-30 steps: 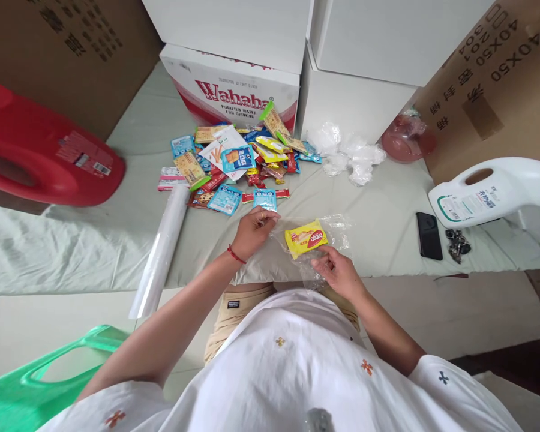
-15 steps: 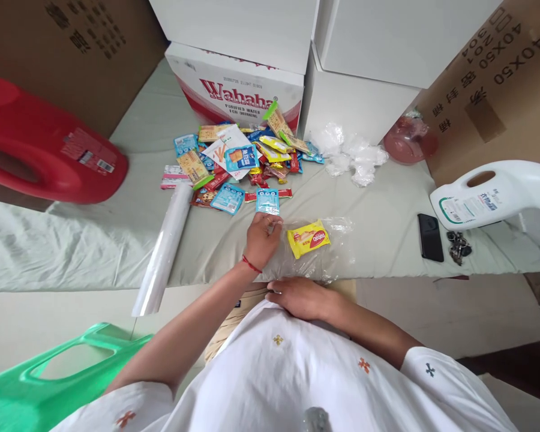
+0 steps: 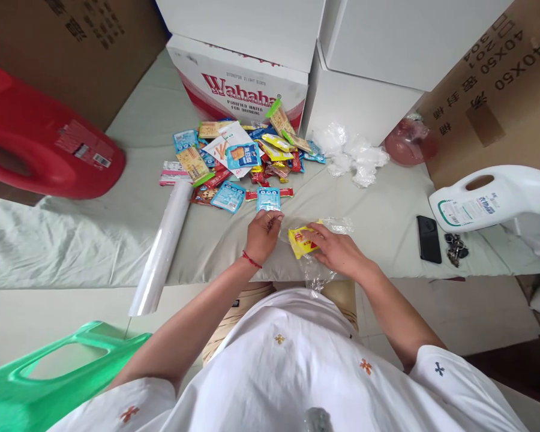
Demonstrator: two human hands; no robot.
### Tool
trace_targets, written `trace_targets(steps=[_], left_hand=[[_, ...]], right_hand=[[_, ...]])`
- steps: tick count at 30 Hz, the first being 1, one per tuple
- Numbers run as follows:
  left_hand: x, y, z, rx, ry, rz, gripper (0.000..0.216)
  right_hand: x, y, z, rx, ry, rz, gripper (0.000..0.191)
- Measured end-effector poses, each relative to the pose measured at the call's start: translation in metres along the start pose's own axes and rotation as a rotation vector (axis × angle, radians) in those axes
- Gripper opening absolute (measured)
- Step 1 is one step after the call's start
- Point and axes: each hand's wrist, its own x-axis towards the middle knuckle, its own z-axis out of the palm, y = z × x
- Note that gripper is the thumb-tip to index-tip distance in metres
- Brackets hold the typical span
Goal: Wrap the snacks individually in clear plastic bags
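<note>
A yellow wafer pack (image 3: 298,240) lies on a thin sheet of clear plastic film (image 3: 342,225) near the table's front edge. My right hand (image 3: 339,252) has its fingers closed over the pack's right half, hiding part of the label. To the left, the thumb and fingers of my left hand (image 3: 263,237) are pinched together at the film's left edge. Just beyond those fingertips lies a light blue snack packet (image 3: 269,198), its lower edge partly covered. Behind it is a pile of mixed snack packets (image 3: 243,156).
A roll of clear film (image 3: 162,249) overhangs the front edge at left. Crumpled clear plastic (image 3: 353,153) lies behind right. Boxes (image 3: 238,90) line the back. A red jug (image 3: 49,138), white bottle (image 3: 490,198), phone (image 3: 429,239) and keys (image 3: 456,249) flank the space. A green stool (image 3: 72,372) stands lower left.
My right hand has come up from my lap onto the yellow wafer pack. The film's front edge now droops over the table edge. My left hand has hardly moved.
</note>
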Motion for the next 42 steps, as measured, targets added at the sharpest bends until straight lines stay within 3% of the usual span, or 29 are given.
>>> trace_targets(steps=[3,17,19,22,25,27,30,32,37,42], left_hand=[[-0.002,0.001,-0.001,0.01,-0.009,0.018,0.019],[-0.001,0.005,-0.011,0.014,-0.059,0.084,0.022],[-0.002,0.009,-0.012,0.014,-0.076,0.114,0.022],[-0.005,0.013,-0.015,-0.009,-0.11,0.171,0.022],[-0.007,0.015,-0.018,-0.032,-0.162,0.232,0.023],[-0.009,0.015,-0.021,-0.028,-0.196,0.259,0.024],[-0.011,0.015,-0.026,0.004,-0.238,0.293,0.024],[-0.012,0.015,-0.029,0.036,-0.278,0.322,0.025],[-0.017,0.015,-0.032,0.109,-0.408,0.394,0.029],[-0.024,0.008,-0.034,0.191,-0.548,0.468,0.035]], right_hand=[[0.012,-0.001,0.001,-0.081,-0.072,-0.03,0.083],[0.018,0.011,0.0,-0.033,-0.047,0.013,0.075],[0.014,0.014,-0.001,0.037,0.002,-0.024,0.066],[0.01,0.02,-0.003,0.097,0.225,0.033,0.047],[0.016,0.025,-0.004,0.018,0.376,0.169,0.06],[0.023,0.028,-0.003,-0.041,0.339,0.192,0.069],[0.029,0.033,0.001,-0.069,0.261,0.208,0.05],[0.026,0.036,0.005,-0.058,0.278,0.216,0.039],[0.006,0.047,0.018,-0.014,0.416,0.173,0.036],[-0.006,0.058,0.034,0.059,0.393,0.135,0.036]])
